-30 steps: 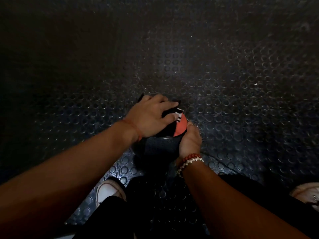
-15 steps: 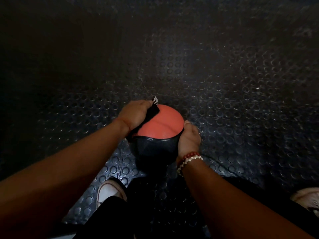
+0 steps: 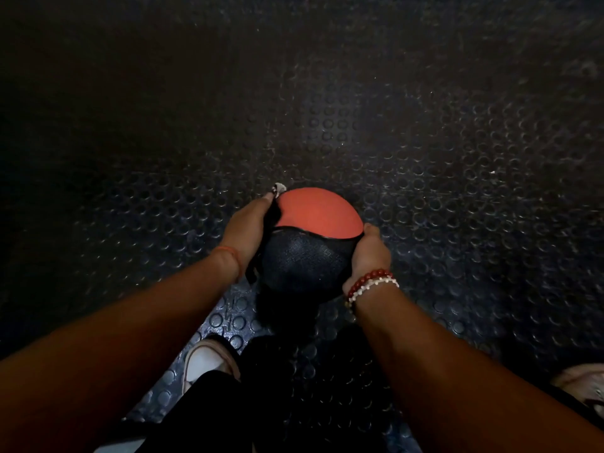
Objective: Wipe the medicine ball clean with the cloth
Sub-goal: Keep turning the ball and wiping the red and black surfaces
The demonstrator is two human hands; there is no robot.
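Medicine ball (image 3: 310,256) down on the studded floor (image 3: 457,191), red panel up. Left hand (image 3: 248,230) lies flat along its left flank, pressing the dark cloth (image 3: 274,212) against it. Right hand (image 3: 371,253) cups the other side, thumb on top (a good brace). Best now: firm pressure and long strokes over the textured black half, with the right hand turning up fresh patches.
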